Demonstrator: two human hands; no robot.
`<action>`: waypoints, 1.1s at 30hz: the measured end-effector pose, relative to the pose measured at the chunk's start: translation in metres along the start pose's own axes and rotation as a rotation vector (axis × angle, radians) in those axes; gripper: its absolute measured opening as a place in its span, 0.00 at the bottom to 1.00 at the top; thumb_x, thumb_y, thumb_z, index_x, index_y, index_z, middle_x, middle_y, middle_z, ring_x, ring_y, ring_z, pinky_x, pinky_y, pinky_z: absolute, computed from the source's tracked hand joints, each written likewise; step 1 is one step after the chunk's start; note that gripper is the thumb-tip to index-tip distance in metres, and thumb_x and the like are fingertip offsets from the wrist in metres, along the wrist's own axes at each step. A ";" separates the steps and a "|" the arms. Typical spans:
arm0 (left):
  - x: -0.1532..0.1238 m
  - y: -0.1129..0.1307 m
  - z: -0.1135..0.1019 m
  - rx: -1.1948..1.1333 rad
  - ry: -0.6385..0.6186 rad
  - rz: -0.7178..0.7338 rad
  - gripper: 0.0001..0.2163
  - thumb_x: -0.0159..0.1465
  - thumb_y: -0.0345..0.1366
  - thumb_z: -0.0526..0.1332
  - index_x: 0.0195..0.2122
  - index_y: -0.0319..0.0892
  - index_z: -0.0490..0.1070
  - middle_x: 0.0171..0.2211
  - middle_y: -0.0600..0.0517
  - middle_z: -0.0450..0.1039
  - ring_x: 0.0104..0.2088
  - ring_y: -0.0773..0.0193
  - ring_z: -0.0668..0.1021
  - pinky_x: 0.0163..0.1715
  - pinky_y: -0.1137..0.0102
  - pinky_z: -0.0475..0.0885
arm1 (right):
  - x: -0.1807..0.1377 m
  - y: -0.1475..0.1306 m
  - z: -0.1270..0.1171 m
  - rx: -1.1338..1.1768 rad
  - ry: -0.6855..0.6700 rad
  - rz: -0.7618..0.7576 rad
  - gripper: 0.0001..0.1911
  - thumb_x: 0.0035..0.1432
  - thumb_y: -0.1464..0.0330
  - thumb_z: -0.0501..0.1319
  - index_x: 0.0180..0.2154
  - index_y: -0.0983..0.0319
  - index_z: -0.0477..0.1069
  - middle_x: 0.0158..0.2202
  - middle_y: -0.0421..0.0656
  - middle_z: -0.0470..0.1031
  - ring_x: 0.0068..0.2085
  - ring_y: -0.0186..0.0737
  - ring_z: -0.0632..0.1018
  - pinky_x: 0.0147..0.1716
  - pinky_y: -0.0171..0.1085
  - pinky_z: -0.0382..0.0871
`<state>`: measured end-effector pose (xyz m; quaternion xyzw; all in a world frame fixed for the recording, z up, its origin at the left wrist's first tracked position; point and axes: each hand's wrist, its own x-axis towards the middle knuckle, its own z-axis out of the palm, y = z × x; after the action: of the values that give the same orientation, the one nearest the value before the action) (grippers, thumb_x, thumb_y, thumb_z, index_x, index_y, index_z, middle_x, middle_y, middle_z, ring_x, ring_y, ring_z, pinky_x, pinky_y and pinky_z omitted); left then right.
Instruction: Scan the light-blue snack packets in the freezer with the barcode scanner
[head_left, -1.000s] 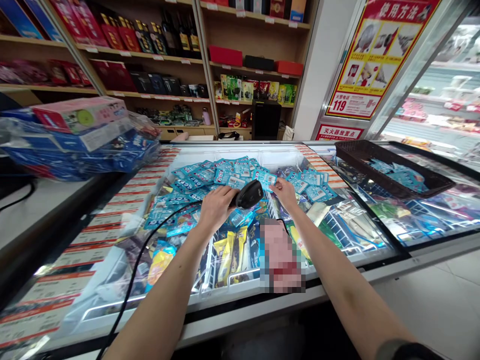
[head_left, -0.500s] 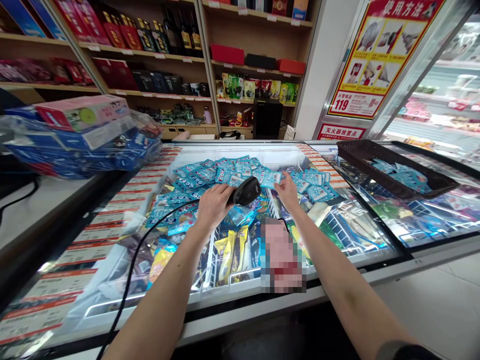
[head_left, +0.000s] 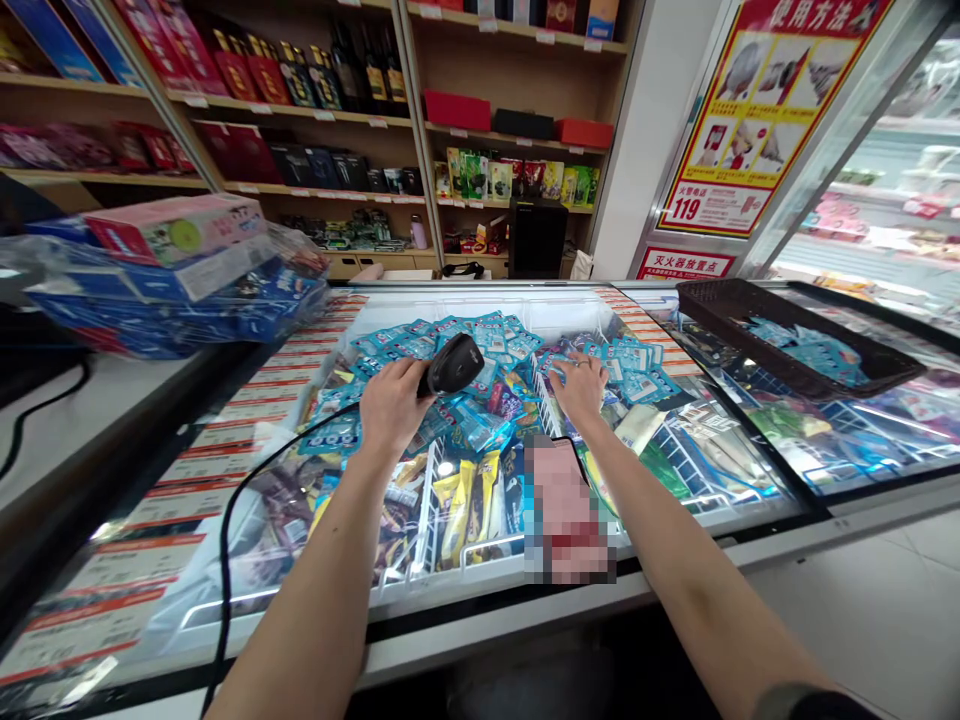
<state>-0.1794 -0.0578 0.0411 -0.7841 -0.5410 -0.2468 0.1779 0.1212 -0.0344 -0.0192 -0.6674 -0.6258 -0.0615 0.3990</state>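
In my left hand (head_left: pixel 391 402) is a black barcode scanner (head_left: pixel 454 366), its head pointing right and its cable (head_left: pixel 238 482) running down toward me. My right hand (head_left: pixel 581 385) has its fingers spread, palm down, at the near edge of a group of flat blue packets (head_left: pixel 636 358) on the right; I cannot tell whether the fingertips touch one. Many more blue packets (head_left: pixel 405 345) lie overlapping on the freezer's glass top (head_left: pixel 247 420), left of and behind the scanner. A phone (head_left: pixel 568 510), its screen blurred out, lies near the front edge.
Through the glass, yellow ice cream wrappers (head_left: pixel 454 515) show in white wire baskets. A brown plastic basket (head_left: pixel 806 350) with blue packets stands at right. Plastic-wrapped boxes (head_left: pixel 180 265) are stacked at left. Stocked shelves (head_left: pixel 300 105) line the back wall.
My left hand and the scanner have moved left. The right hand's fingers have opened from the blue packet they pinched, and it sits slightly lower and to the right.
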 end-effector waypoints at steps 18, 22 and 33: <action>-0.002 -0.009 -0.006 -0.035 0.053 -0.042 0.14 0.58 0.37 0.60 0.46 0.43 0.67 0.40 0.47 0.72 0.43 0.52 0.72 0.39 0.64 0.66 | 0.005 -0.015 0.004 0.032 -0.143 -0.217 0.17 0.61 0.61 0.52 0.47 0.60 0.71 0.48 0.49 0.72 0.51 0.50 0.67 0.53 0.51 0.53; -0.002 -0.008 -0.005 -0.031 0.042 -0.041 0.15 0.58 0.37 0.60 0.47 0.43 0.67 0.40 0.47 0.72 0.43 0.52 0.72 0.40 0.63 0.66 | 0.012 -0.032 0.017 0.213 -0.378 -0.439 0.19 0.62 0.58 0.52 0.50 0.58 0.70 0.46 0.46 0.75 0.49 0.44 0.71 0.51 0.43 0.59; -0.002 -0.004 -0.006 -0.006 -0.019 -0.017 0.16 0.57 0.37 0.62 0.47 0.44 0.67 0.41 0.47 0.71 0.44 0.52 0.72 0.40 0.63 0.65 | 0.023 -0.073 0.046 0.105 -0.434 -0.319 0.39 0.49 0.48 0.61 0.58 0.60 0.62 0.53 0.49 0.69 0.54 0.54 0.66 0.51 0.47 0.59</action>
<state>-0.1850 -0.0609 0.0448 -0.7823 -0.5485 -0.2424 0.1685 0.0427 0.0045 -0.0038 -0.5363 -0.7962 0.0532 0.2750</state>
